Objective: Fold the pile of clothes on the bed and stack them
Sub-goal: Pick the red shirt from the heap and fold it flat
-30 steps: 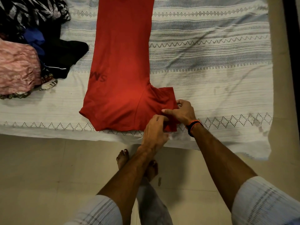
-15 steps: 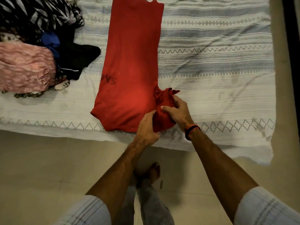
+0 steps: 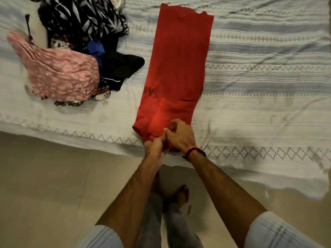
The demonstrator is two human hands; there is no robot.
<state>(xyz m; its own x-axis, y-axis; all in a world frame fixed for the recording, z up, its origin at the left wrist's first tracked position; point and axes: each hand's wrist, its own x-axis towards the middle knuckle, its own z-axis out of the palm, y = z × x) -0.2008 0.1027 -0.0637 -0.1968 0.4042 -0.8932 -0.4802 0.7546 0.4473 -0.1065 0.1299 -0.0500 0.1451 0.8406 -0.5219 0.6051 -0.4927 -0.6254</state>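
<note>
Both the left hand (image 3: 155, 145) and right hand (image 3: 179, 136) pinch the red shirt (image 3: 176, 68) at its near hem, where the tucked sleeve should be flattened before folding

Print on my red shirt (image 3: 176, 68): dark letters near its left folded edge, seen upside down from where I stand; I can make out "S" and what looks like part of an "M" or "N", and the rest runs under the fold.
Full word on the shirt: I cannot tell.
Bedsheet (image 3: 259, 97): only woven zigzag and diamond bands, no writing I can read.
Pile of clothes (image 3: 75, 56): printed patterns only, no readable label.
</note>
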